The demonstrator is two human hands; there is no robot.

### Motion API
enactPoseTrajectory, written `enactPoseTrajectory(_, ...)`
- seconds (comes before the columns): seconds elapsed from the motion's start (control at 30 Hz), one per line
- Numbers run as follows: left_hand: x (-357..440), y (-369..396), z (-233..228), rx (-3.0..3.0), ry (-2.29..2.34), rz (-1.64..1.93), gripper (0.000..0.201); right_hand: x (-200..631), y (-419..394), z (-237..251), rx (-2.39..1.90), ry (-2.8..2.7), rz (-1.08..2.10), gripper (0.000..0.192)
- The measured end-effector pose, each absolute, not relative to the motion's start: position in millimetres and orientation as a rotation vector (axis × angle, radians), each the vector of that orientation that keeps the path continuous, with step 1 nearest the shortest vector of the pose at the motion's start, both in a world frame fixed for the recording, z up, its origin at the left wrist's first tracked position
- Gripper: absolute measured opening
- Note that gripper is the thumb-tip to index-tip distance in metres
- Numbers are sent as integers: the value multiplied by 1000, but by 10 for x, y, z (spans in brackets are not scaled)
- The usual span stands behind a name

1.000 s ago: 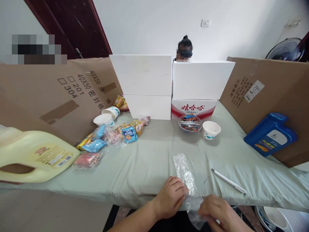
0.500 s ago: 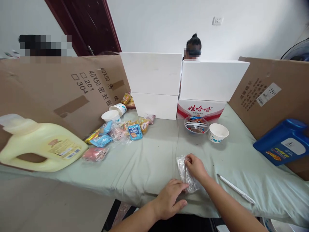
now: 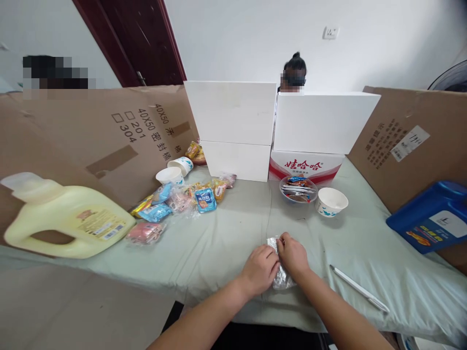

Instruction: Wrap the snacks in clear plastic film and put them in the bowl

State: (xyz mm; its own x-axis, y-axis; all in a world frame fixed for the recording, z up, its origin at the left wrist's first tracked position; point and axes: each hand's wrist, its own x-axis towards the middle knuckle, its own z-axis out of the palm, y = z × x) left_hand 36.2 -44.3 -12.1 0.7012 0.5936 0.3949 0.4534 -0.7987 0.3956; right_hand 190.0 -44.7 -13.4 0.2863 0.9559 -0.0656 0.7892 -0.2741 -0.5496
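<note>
A crinkled clear plastic packet [image 3: 283,280] lies on the green-grey cloth near the table's front edge. My left hand [image 3: 260,269] presses on its left side with fingers curled together. From the right, my right hand [image 3: 293,253] pinches the packet's upper part, close beside the left. Both hands cover most of the packet, and its contents cannot be made out. To the right of my right forearm lies a white pen-like tool [image 3: 359,288]. Beyond the hands stand a clear bowl of wrapped packets [image 3: 298,198] and a white paper bowl [image 3: 332,202].
Snack packets [image 3: 182,199] lie left of centre by two paper bowls. A yellow jug [image 3: 69,214] leans at left, a blue bottle [image 3: 432,216] at right. White boxes [image 3: 233,116] and cardboard panels [image 3: 91,126] wall the table; people are partly visible behind.
My left hand has moved up and forward along the packet, its fingers now curled in beside my right hand. The right hand stays at the packet's upper part. The view has shifted slightly.
</note>
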Motion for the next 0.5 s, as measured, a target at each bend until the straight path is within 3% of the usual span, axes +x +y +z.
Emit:
enactPoseTrajectory(0.13, 407, -284, -212, 2714, 830, 584, 10, 2030, -526, -105, -2104, -1514, 739, 24)
enactPoseTrajectory(0.27, 369, -272, -268, 2715, 809, 538, 29, 2226, -946, -180, -1946, -1539, 1030, 46)
enactPoseTrajectory(0.33, 366, -286, -266, 2736, 797, 492, 40, 2298, -1210, -201, -1897, -1595, 1073, 45)
enactPoseTrajectory(0.43, 379, -318, -226, 2744, 795, 433, 47, 2293, -1507, -147, -1895, -1776, 654, 31)
enactPoseTrajectory(0.5, 387, -335, -189, 2744, 808, 413, 48, 2197, -1605, -101, -1756, -1966, 284, 31)
